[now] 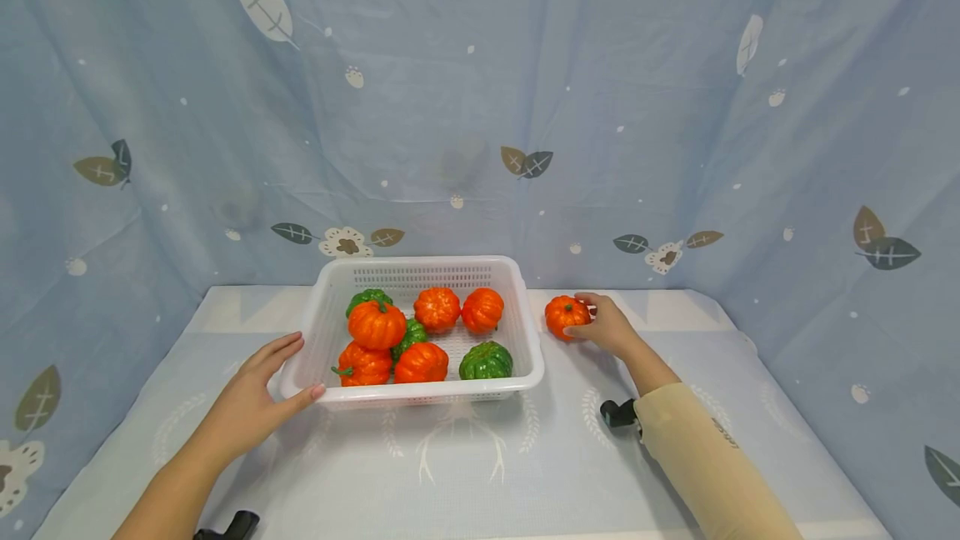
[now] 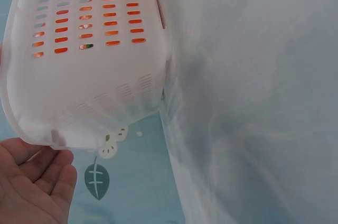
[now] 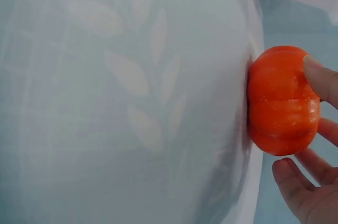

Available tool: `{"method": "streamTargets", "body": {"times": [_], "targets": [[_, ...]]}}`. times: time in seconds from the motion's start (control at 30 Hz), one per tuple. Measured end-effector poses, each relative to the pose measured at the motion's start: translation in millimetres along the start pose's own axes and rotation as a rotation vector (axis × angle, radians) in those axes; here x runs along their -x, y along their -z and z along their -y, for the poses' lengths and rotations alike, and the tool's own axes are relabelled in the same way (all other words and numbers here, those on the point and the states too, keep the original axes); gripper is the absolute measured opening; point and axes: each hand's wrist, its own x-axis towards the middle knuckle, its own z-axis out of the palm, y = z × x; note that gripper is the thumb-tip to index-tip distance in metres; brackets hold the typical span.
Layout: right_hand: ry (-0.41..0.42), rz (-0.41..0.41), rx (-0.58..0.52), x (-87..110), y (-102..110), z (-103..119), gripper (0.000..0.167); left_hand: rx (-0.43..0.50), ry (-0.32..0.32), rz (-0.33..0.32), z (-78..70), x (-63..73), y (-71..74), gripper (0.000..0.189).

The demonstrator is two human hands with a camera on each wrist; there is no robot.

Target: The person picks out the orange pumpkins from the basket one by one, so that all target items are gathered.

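A white plastic basket (image 1: 450, 392) stands on the table, holding several orange pumpkins (image 1: 377, 325) and green pumpkins (image 1: 486, 361). At its front left corner is my left hand (image 1: 251, 398), thumb and fingers spread along the rim. The left wrist view shows those fingertips (image 2: 63, 158) right at the basket's edge (image 2: 31, 139). To the right of the basket, another orange pumpkin (image 1: 566, 317) sits on the table. My right hand (image 1: 609, 327) holds it from the right side, thumb laid on its skin (image 3: 285, 97) and the other fingers round its far side.
A patterned blue curtain (image 1: 450, 107) hangs behind the table and along both sides. The table is covered by a pale cloth (image 1: 450, 473). Black devices show at the wrists, one by the right sleeve (image 1: 697, 457).
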Motion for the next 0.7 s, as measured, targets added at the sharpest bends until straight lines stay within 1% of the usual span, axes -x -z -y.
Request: {"method": "streamTargets", "body": {"times": [0.07,0.2,0.4,0.5,0.6,0.7], "targets": [[0.026,0.005,0.012,1.2,1.7,2.5,0.075,0.001,0.001,0.001,-0.3,0.2,0.1,0.093],[0.081,0.028,0.064,8.9,8.9,16.8,0.073,0.003,0.003,0.001,-1.4,0.6,0.6,0.092],[0.09,0.053,0.137,22.5,20.1,46.2,0.067,0.006,0.004,-0.001,-2.6,1.3,1.3,0.092],[0.115,0.041,0.139,28.9,22.9,61.7,0.061,0.007,0.003,-0.001,-2.4,1.4,1.1,0.092],[0.197,0.015,0.122,32.5,21.3,75.1,0.054,0.009,0.004,0.0,-2.0,1.2,0.9,0.092],[0.288,-0.012,0.12,31.3,14.9,86.3,0.05,0.008,0.008,0.002,-1.0,0.8,0.5,0.093]]}}
